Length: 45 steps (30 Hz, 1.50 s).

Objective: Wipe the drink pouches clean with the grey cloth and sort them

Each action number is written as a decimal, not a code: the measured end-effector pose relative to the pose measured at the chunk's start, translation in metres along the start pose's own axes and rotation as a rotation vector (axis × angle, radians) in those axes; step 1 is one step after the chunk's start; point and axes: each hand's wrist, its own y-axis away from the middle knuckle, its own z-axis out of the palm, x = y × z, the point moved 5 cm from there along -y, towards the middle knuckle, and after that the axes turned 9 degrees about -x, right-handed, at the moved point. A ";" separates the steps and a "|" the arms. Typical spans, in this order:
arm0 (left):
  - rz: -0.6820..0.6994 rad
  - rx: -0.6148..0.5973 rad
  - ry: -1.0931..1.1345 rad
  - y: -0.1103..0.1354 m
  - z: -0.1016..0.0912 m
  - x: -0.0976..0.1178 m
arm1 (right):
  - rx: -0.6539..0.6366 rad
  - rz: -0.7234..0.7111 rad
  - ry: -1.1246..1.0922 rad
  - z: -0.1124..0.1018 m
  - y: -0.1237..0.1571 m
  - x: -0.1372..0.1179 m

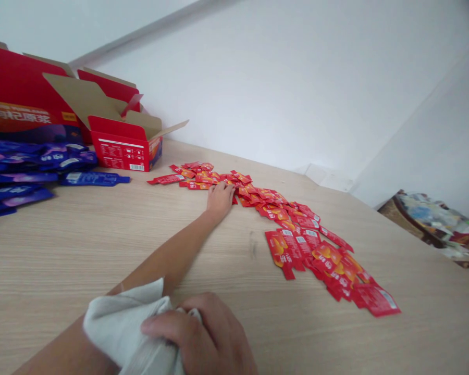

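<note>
- Left hand (pixel 221 199): extended, palm down, fingers at the near edge of the red sachets (pixel 275 212). The fingertips are partly obscured; whether they pinch a sachet cannot be determined.
- Right hand (pixel 214 333): clenched on a folded, pale grey cloth (pixel 135 320), thumb on top. In this view the cloth overlaps the left forearm; contact between the two cannot be confirmed.
- Red sachets: lie on the counter (pixel 226 260) in a loose, overlapping band, which starts left of the left hand, passes just beyond it, then curves right and back toward the wearer. Some show a barcode, others an orange fruit print.
- Handling, judged by appearance: each sachet is light, flexible and probably liquid-filled; the glossy film may slip, and hard squeezing could burst a seam. Hold by the flat sealed edge or narrow end tab, and separate overlapping pieces first.
- Cloth: soft, limp, light; a bunched grip suits it.
- Left of the left hand: a small red carton (pixel 119 151), flaps raised, stands apart from the sachets. Farther left are blue pouches (pixel 42 156), with a large red carton (pixel 23 78) behind them.
- Far right of both hands: a brown container (pixel 408 223) with mixed, blurred contents.
</note>
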 end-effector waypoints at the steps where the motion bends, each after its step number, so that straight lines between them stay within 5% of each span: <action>1: -0.009 0.014 0.022 0.003 -0.004 -0.002 | -0.101 0.011 -0.056 -0.005 -0.004 0.004; 4: -0.038 0.051 0.095 0.018 -0.022 -0.014 | -0.332 0.022 -0.185 -0.026 -0.015 0.013; 6: -0.066 0.076 0.152 0.034 -0.039 -0.028 | -0.372 0.010 -0.216 -0.038 -0.022 0.017; 10: -0.167 0.120 0.290 0.086 -0.085 -0.065 | -0.319 0.019 -0.229 -0.047 -0.027 0.025; 15: -0.294 0.063 0.505 0.182 -0.141 -0.100 | -0.236 0.002 -0.252 -0.050 -0.026 0.036; 19: -0.305 -0.188 0.708 0.249 -0.171 -0.103 | -0.182 0.033 -0.241 -0.053 -0.027 0.050; 22: -0.302 -0.477 0.817 0.278 -0.182 -0.098 | -0.160 0.078 -0.218 -0.052 -0.027 0.062; 26: -0.262 -0.813 0.849 0.285 -0.184 -0.090 | -0.162 0.133 -0.163 -0.048 -0.026 0.075; 30: -0.188 -0.944 0.832 0.278 -0.176 -0.084 | -0.182 0.178 -0.121 -0.046 -0.026 0.084; 38: -0.050 -0.721 0.697 0.291 -0.168 -0.071 | -0.274 0.203 -0.074 -0.040 -0.023 0.084; 45: 0.317 -0.399 0.396 0.321 -0.208 -0.029 | -0.355 0.224 -0.078 -0.036 -0.021 0.082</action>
